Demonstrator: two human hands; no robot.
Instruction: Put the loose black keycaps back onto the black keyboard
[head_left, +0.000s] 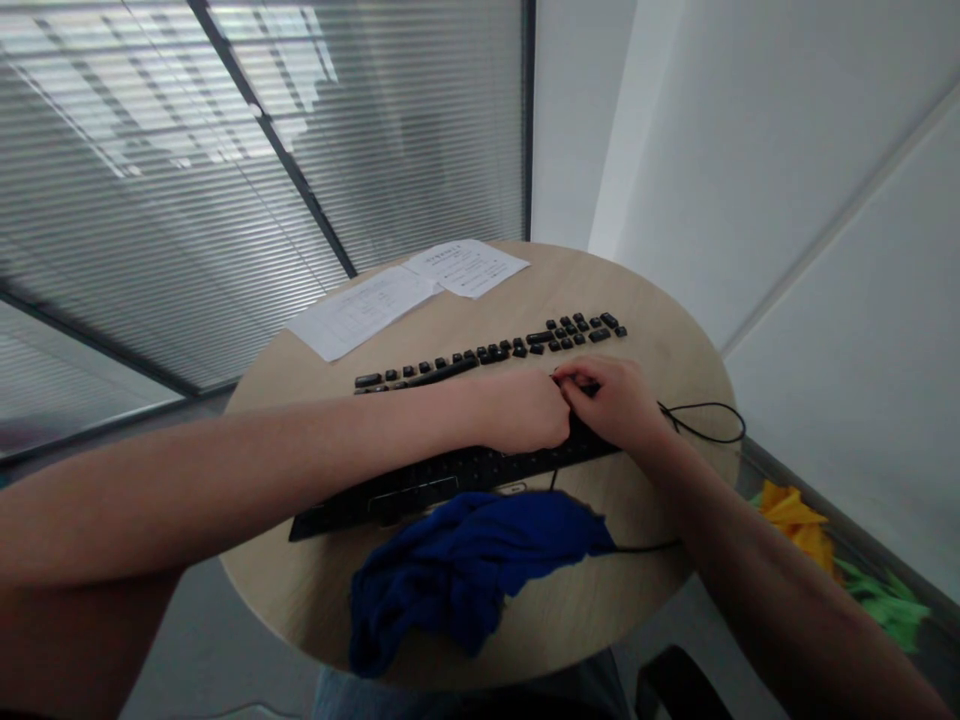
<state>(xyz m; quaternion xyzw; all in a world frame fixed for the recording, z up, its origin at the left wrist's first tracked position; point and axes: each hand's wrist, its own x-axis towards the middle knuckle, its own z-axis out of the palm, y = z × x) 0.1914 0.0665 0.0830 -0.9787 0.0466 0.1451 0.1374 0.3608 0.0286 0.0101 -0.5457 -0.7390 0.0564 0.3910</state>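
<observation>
A black keyboard base (420, 484) lies slantwise on the round wooden table, with many of its keys off. My left hand (527, 410) is closed over the base's right part, its fingers hidden from view. Right beside it, my right hand (611, 398) has thumb and index finger pinched together over the base's right end; what they hold is too small to make out. Loose black keycaps (540, 338) lie in rows just behind the base. A crumpled blue cloth (465, 565) rests in front of the base.
Two printed papers (469, 267) lie at the back of the table (637, 290). A black cable (709, 405) loops at the right edge. Orange cloth (799, 520) and green cloth (885, 605) are low at the right. A black chair part (679, 685) shows at the bottom.
</observation>
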